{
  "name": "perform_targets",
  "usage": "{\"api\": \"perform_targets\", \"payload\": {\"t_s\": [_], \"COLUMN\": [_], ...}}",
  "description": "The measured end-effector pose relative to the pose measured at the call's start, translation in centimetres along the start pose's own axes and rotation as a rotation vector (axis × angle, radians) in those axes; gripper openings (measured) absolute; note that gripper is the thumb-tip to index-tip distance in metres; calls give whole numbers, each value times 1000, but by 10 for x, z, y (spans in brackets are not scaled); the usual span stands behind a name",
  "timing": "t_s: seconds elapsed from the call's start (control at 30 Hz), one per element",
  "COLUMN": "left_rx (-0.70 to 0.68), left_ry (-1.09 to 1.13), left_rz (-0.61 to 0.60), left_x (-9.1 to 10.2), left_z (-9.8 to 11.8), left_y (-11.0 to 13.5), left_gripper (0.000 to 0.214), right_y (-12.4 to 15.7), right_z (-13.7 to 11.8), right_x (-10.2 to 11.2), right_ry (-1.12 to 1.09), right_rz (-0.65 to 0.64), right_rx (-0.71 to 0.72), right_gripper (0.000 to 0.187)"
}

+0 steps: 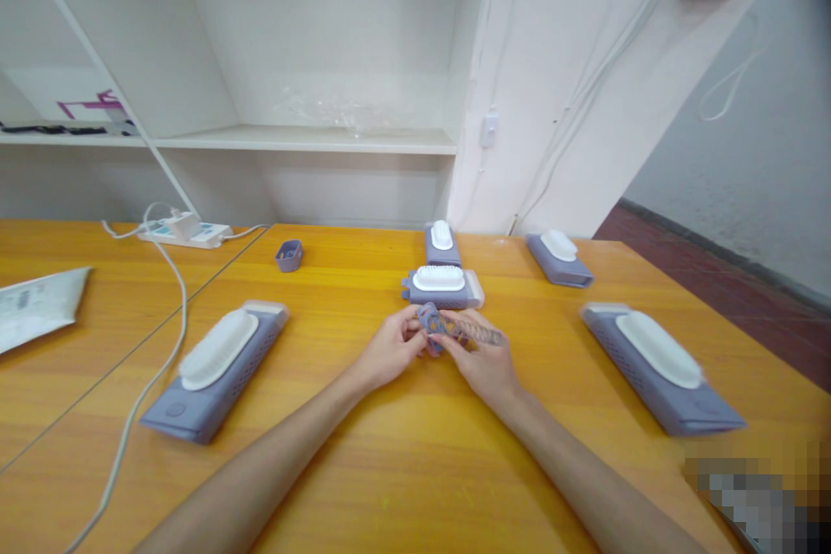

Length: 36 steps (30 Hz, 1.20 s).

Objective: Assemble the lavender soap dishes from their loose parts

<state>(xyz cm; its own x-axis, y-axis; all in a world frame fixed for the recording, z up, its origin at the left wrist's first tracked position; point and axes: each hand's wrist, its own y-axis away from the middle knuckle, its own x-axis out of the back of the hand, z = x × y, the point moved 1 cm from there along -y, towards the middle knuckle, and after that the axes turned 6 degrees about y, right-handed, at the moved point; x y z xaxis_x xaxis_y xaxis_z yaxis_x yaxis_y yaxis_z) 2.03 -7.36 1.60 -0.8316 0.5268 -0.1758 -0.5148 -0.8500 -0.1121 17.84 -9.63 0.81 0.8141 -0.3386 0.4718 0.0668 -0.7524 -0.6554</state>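
Near the middle of the table, my left hand [393, 346] and my right hand [484, 363] meet around a small grey-purple plastic piece [428, 318]. The fingers of both hands are closed on it. A coiled, spring-like strand [477, 331] runs from this piece across the back of my right fingers; its far end is blurred. Just beyond my hands lies a grey-purple device with a white bristled brush head [439, 279], its cap end pointing right. Parts of the held piece are hidden by my fingers.
Similar brush devices lie at the left [217, 368], right [662, 363], back [442, 238] and back right [559, 255]. A small purple cup-shaped part [289, 255] stands back left. A white cable [182, 303] runs from a power strip [188, 231]; a white packet [42, 307] lies far left.
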Motion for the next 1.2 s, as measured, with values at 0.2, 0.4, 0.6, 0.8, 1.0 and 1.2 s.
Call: {"api": "perform_targets", "payload": {"t_s": [0.2,0.4,0.6,0.8,1.0,1.2], "left_rx": [-8,19,29,45,49,64], "left_ry": [99,130,76,27,39,47], "left_rz": [47,68,34,2,-17,-16], "left_x": [6,12,12,12,14,13], "left_z": [0,0,-1,-2,-1,3], "left_y": [-1,-4,-5,-5,-4,-3], "left_gripper": [47,54,58,59,62,64], "right_y": [-4,-7,-12,-14,-15,-16], "right_z": [0,13,13,12,10,7], "right_x": [1,-3,-1,1,3,5], "right_ry": [-70,-377,-536,-534,-517,-546], "right_rz": [-14,-107,-297,-315,-337,-343], "right_rx": [-90,-468,-592,-637,-649,-641], "right_gripper": [25,29,33,31,30,27]}}
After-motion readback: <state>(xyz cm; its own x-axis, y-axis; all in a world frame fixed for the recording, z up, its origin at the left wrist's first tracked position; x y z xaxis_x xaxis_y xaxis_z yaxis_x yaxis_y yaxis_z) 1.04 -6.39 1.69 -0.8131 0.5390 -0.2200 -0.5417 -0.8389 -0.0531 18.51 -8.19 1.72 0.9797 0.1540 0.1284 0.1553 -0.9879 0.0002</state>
